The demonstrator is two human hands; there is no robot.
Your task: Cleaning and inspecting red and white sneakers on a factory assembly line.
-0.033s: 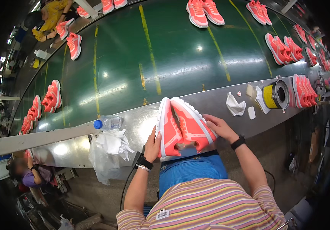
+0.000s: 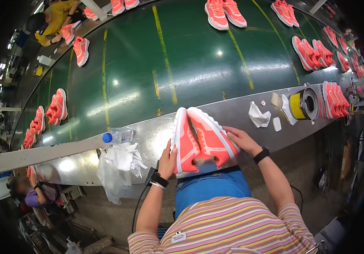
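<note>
A pair of coral-pink running shoes with white soles [image 2: 208,137] is lying sideways between both hands at the near edge of the surface, a shiny grey metal ledge [image 2: 237,115]; whether the ledge is bearing all its weight is unclear. The left hand [image 2: 167,159] is gripping the left shoe's outer sole toward the heel, fingers partly curled. The right hand [image 2: 243,141] is bracing the right shoe's outer sole, fingers half open and partly hidden. This opposed hold is presumably keeping the shoes aligned, toes together, heels apart and pointing at the body. Both uppers are showing even colour with paler side bands; their openings are facing inward.

Crumpled white paper or cloth [image 2: 122,157] and a clear plastic bottle with a blue cap [image 2: 125,135] are sitting to the left, a round yellow-and-grey tin [image 2: 297,106] to the right, probably leaving the middle for handling. Beyond, a dark green belt with yellow lines [image 2: 131,55] is carrying similar coral-pink shoes [image 2: 226,13], several paired, likely for matching.
</note>
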